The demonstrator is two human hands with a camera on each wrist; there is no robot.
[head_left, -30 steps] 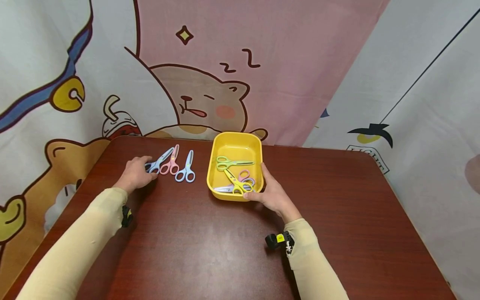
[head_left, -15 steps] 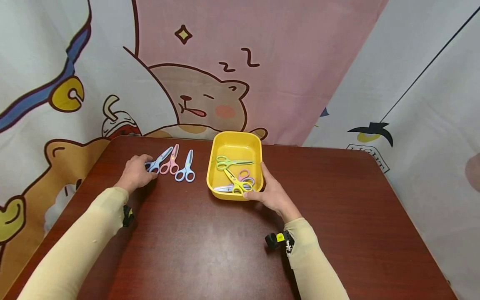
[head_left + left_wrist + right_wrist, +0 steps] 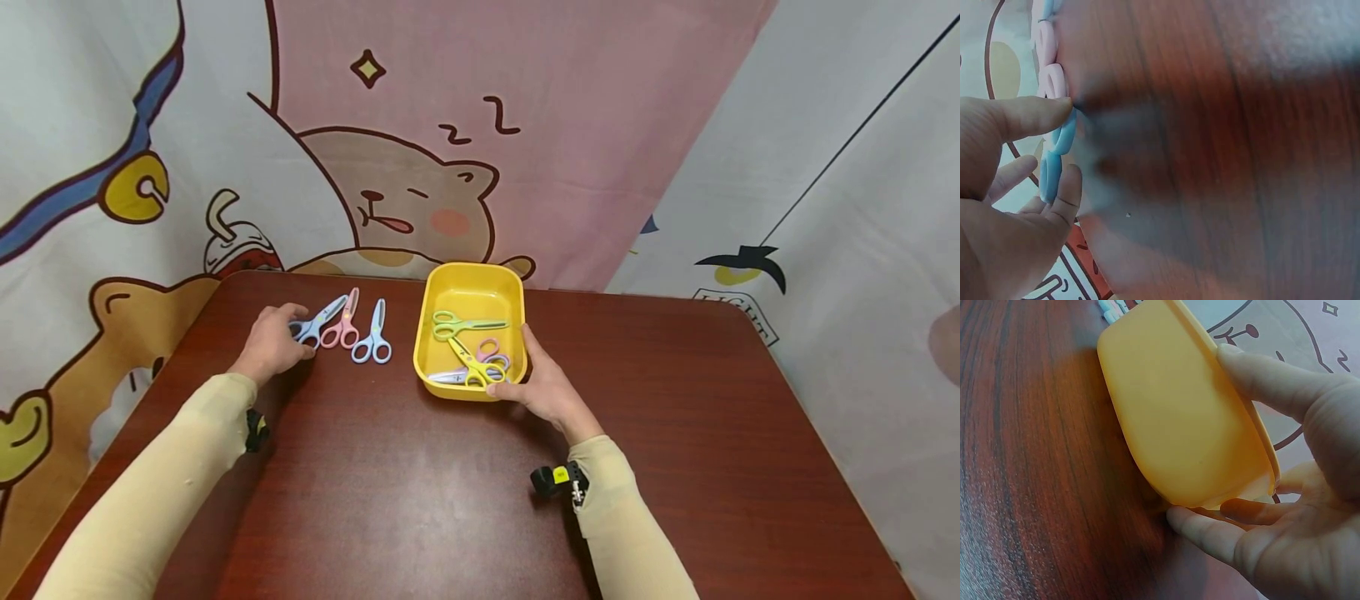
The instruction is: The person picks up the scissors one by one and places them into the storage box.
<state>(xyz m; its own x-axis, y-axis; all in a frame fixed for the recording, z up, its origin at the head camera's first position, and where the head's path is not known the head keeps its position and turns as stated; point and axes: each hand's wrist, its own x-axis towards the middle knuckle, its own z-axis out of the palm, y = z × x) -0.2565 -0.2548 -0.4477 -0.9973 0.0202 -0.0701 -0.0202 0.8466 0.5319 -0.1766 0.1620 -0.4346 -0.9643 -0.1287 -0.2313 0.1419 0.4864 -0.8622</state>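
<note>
1. The left hand (image 3: 272,346) lies on the brown table (image 3: 420,492), at the left end of a row of three scissors.
2. Its thumb and fingers curl around the handle rings of the blue scissors (image 3: 315,322) and pinch them. The wrist view shows the thumb tip (image 3: 1054,109) on one blue ring and a finger beside the other.
3. The blue scissors lie flat on the table, with the blades pointing away from the person.
4. The pink scissors (image 3: 342,323) lie just beside the blue ones, on their right. Their pink rings (image 3: 1047,62) show next to the thumb in the wrist view.
5. The light blue scissors (image 3: 372,335) are the last in the row, between the pink ones and the tray.
6. The right hand (image 3: 546,385) holds the yellow tray (image 3: 468,287) at its near right corner.
7. The thumb lies on the rim, and the fingers wrap under the side wall (image 3: 1179,425). The hand is partly open, bent around the tray edge.
8. The tray sits on the table, in the middle, near the far edge.
9. In the tray lie green scissors (image 3: 457,326), yellow scissors (image 3: 472,367) and one more pair with pink and purple rings (image 3: 491,354).
10. The two hands are well apart.
</note>
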